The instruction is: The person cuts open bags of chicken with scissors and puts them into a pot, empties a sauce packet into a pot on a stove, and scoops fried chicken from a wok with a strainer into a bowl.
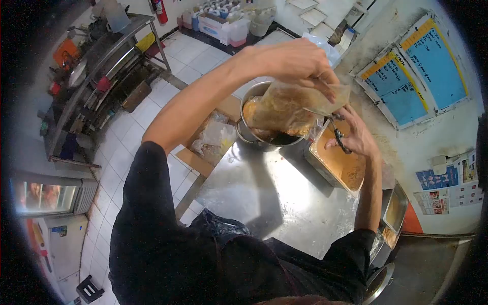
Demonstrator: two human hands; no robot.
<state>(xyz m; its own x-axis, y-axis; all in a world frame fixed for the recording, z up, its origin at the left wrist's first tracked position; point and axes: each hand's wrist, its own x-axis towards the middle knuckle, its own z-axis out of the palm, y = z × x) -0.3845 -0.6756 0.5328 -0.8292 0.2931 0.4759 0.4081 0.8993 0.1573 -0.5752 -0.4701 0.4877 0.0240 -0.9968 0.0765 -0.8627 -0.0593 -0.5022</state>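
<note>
My left hand grips the top edge of a clear plastic bag, which hangs tilted over a large metal pot. Brownish food shows through the bag and inside the pot. My right hand has its fingers in the handles of black-handled scissors, whose blades point at the bag's right side. Just below the right hand, a rectangular metal tray holds an orange-brown liquid. The bag hides part of the pot's mouth.
Both pot and tray stand on a steel table. A cardboard box with plastic bags is left of the pot. Another metal tray lies at the right. Blue sheets hang on the wall; a metal rack stands far left.
</note>
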